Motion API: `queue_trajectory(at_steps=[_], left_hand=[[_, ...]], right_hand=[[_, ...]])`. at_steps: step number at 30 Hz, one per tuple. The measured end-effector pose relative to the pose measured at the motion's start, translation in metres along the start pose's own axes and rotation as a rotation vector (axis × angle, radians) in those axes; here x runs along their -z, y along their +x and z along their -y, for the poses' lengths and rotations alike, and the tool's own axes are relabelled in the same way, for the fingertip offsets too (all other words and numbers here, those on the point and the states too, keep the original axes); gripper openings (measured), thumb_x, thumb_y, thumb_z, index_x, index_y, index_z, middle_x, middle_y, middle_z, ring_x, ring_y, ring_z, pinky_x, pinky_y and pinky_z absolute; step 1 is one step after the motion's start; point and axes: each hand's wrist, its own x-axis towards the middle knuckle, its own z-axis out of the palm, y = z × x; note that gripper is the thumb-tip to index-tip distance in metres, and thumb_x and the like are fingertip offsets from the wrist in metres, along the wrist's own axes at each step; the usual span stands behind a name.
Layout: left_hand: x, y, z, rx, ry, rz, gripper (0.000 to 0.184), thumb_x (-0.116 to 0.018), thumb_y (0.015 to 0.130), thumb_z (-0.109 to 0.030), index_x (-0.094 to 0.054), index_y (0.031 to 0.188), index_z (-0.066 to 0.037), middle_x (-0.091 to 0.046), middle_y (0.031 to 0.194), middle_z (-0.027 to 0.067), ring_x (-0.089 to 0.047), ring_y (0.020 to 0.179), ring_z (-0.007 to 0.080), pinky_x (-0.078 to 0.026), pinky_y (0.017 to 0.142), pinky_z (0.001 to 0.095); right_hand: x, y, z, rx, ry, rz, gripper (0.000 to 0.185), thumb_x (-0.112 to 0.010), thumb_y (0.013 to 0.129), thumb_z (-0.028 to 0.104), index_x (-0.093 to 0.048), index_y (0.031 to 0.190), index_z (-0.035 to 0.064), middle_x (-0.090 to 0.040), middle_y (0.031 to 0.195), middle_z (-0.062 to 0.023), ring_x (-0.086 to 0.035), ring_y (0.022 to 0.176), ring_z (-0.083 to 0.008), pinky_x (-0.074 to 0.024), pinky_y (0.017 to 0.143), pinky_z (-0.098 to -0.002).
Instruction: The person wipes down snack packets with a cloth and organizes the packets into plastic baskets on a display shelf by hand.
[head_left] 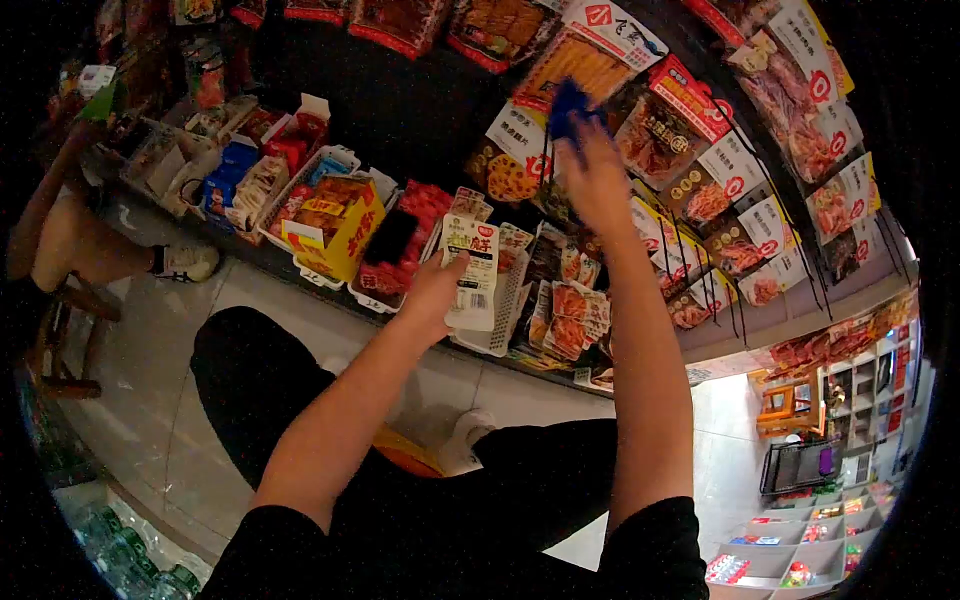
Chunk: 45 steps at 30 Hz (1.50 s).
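Observation:
My left hand [432, 292] is closed around a white snack packet [472, 285] with green and red print, held upright above the bins. Raised toward the hanging packs, my right hand [598, 185] grips a blue cloth [578, 112]; both are somewhat blurred. The cloth is in front of a hanging snack pack [575, 65] with a white header, and I cannot tell whether it touches it. Below the white packet is a white plastic basket [512, 305]. A bin of red-wrapped snacks [425, 205] with a black object [391, 237] on top stands to its left.
Hooked snack packs [740, 180] fill the upper right. A yellow snack box [335, 245] and more bins line the low shelf. At left are another person's leg [110, 245] and a wooden stool [70, 340]. Bottles [125, 545] stand at lower left; shelves [810, 535] at lower right.

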Motion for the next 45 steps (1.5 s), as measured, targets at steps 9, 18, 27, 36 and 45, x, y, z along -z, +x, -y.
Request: queue_trajectory(at_steps=[9, 18, 27, 36, 45], left_hand=[[0.008, -0.009, -0.012, -0.069, 0.054, -0.073, 0.037, -0.046, 0.095, -0.02, -0.043, 0.128, -0.005, -0.056, 0.114, 0.0085, -0.057, 0.099, 0.0199, -0.048, 0.08, 0.0348], [0.032, 0.032, 0.028, -0.152, 0.282, -0.048, 0.048, -0.047, 0.092, -0.019, -0.035, 0.136, -0.004, -0.054, 0.122, 0.013, -0.056, 0.1, 0.0257, -0.044, 0.087, 0.0353], [0.009, 0.025, 0.103, -0.749, 1.676, 0.091, 0.052, -0.05, 0.089, -0.03, -0.039, 0.134, -0.006, -0.043, 0.131, 0.025, -0.044, 0.118, 0.0426, -0.038, 0.096, 0.0427], [0.038, 0.108, 0.1, -0.464, 1.47, -0.02, 0.044, -0.06, 0.084, -0.022, -0.05, 0.121, 0.0, -0.059, 0.109, 0.023, -0.058, 0.1, 0.0358, -0.046, 0.085, 0.0418], [0.058, 0.196, 0.121, -0.514, 1.488, 0.058, 0.027, -0.055, 0.081, -0.015, -0.06, 0.101, 0.003, -0.059, 0.104, 0.0242, -0.06, 0.092, 0.0365, -0.048, 0.08, 0.0423]], right_hand=[[-0.019, -0.01, 0.007, -0.169, 0.163, 0.471, 0.049, -0.047, 0.091, 0.047, -0.061, 0.114, 0.007, -0.041, 0.138, -0.0163, -0.034, 0.13, -0.0337, -0.0282, 0.105, -0.0423], [0.026, -0.096, 0.023, -0.508, 0.375, 0.207, 0.044, -0.047, 0.092, 0.04, -0.06, 0.108, 0.0009, -0.063, 0.099, -0.0113, -0.061, 0.088, -0.0238, -0.0461, 0.079, -0.0328], [-0.013, -0.127, 0.003, -0.998, 0.786, 1.002, 0.054, -0.058, 0.087, 0.036, -0.046, 0.126, 0.0011, -0.055, 0.111, -0.0146, -0.062, 0.085, -0.0188, -0.0514, 0.061, -0.0311], [-0.067, -0.149, -0.081, -0.681, 0.662, 0.832, 0.041, -0.053, 0.09, 0.013, -0.045, 0.126, -0.0025, -0.052, 0.121, -0.0222, -0.064, 0.09, -0.0235, -0.0569, 0.067, -0.0339], [-0.135, -0.141, -0.145, -0.521, 0.339, 0.663, 0.032, -0.047, 0.092, 0.013, -0.048, 0.123, 0.0035, -0.059, 0.112, -0.0207, -0.064, 0.085, -0.0299, -0.0491, 0.078, -0.0443]])
